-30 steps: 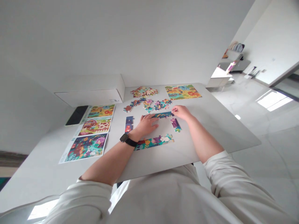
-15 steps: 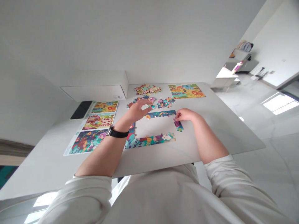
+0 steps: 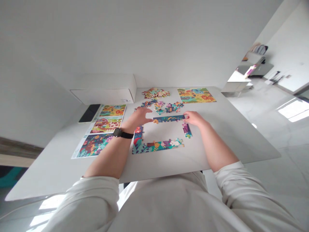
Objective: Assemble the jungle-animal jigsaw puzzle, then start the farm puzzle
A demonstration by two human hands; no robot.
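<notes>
My left hand (image 3: 143,116), with a black watch (image 3: 118,132) on its wrist, is over the table with thumb and fingers spread. Its thumb is close to the left end of a joined dark blue jigsaw strip (image 3: 169,119). At that strip's right end, my right hand (image 3: 193,118) has its fingertips closed on the edge. Just below those fingers lies a short purple and green puzzle section (image 3: 186,130). Opposite, a joined puzzle border (image 3: 154,146) runs along the near side and up the left, partly behind my left hand.
Loose puzzle pieces (image 3: 172,107) lie behind the strip, with another heap (image 3: 155,93) farther back. A finished animal puzzle (image 3: 196,95) lies at back right. On the left are a picture sheet (image 3: 83,145), a black phone (image 3: 89,113) and a white box (image 3: 103,95) against the wall.
My right hand has shifted from the short right-hand section up to the right end of the blue strip. My left hand has come down from the loose pieces toward the strip's left end.
</notes>
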